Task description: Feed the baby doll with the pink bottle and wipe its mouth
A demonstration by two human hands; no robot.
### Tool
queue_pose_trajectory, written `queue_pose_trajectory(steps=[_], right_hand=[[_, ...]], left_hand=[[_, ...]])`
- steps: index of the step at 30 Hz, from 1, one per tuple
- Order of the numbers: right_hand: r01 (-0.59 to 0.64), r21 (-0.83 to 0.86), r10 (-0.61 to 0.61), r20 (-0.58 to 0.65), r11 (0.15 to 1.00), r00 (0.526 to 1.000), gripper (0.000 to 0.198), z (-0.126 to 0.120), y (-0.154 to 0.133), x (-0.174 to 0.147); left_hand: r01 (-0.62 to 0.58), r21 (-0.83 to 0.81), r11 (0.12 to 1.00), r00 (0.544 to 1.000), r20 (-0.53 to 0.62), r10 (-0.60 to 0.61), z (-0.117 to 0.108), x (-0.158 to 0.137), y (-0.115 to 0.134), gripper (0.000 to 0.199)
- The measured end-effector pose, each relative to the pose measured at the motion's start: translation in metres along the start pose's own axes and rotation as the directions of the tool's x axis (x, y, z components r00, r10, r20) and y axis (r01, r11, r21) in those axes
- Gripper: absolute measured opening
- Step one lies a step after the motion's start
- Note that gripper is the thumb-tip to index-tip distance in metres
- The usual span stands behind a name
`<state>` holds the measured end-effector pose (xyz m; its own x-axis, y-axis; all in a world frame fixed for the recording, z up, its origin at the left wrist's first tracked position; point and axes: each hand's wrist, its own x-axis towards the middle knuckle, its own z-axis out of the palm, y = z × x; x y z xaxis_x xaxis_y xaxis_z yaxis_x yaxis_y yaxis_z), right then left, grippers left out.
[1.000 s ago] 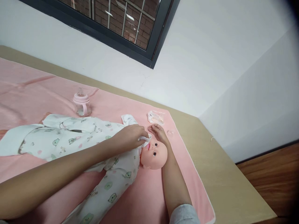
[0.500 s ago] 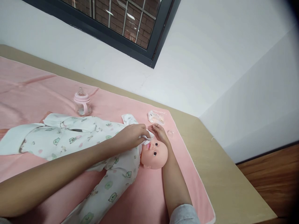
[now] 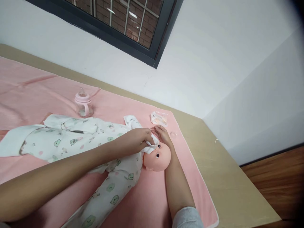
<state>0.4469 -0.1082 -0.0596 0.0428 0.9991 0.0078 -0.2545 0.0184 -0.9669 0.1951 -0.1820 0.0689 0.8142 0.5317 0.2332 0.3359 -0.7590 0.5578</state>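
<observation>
A baby doll [image 3: 159, 161] lies on its back in a white sleepsuit [image 3: 95, 131] with a green animal print, its head to the right. My left hand [image 3: 137, 139] reaches across its chest and pinches a folded white cloth [image 3: 150, 147]. The cloth rests on the lower face, covering the mouth, just below the eyes. Beyond the crown, my right forearm runs along the head. My right hand [image 3: 161, 134] rests by the far side of the head, palm upward, fingers stretched and loosely curved, with nothing in it.
A pink-lidded baby bottle [image 3: 84, 104] stands on the pink mat [image 3: 142, 193] behind the doll. A small clear packet [image 3: 158, 118] and a little transparent piece [image 3: 173, 134] lie past my right hand. Wooden tabletop [image 3: 228, 177] borders the mat; a white wall rises behind.
My left hand has shifted the cloth slightly over the doll's face, so it now covers the mouth that showed before. My right hand has stayed in place.
</observation>
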Motion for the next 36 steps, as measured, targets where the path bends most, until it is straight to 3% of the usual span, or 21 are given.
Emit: queue_pose_trajectory(steps=[15, 21, 29, 33, 36], right_hand=[[0.003, -0.005, -0.003, 0.005, 1.0, 1.0, 0.026, 0.0, 0.001, 0.0], [0.0, -0.009, 0.0, 0.008, 1.0, 1.0, 0.026, -0.001, 0.0, 0.0], [0.005, -0.003, -0.005, 0.01, 1.0, 1.0, 0.028, -0.001, 0.0, 0.0], [-0.005, -0.007, 0.005, 0.007, 1.0, 1.0, 0.029, 0.0, -0.002, -0.001], [-0.009, -0.018, 0.009, 0.005, 1.0, 1.0, 0.029, 0.001, -0.003, -0.002]], left_hand=[[-0.017, 0.024, 1.0, 0.999, -0.051, 0.018, 0.006, 0.004, -0.011, 0.029], [0.002, 0.009, 1.0, 0.999, -0.05, -0.002, -0.002, 0.002, -0.008, 0.028], [0.015, -0.057, 0.998, 0.991, 0.135, -0.008, -0.017, -0.005, -0.004, 0.023], [-0.065, -0.011, 0.998, 0.985, 0.162, 0.066, -0.013, -0.004, -0.002, 0.02], [-0.057, 0.028, 0.998, 0.99, 0.134, 0.053, -0.009, -0.004, -0.001, 0.019]])
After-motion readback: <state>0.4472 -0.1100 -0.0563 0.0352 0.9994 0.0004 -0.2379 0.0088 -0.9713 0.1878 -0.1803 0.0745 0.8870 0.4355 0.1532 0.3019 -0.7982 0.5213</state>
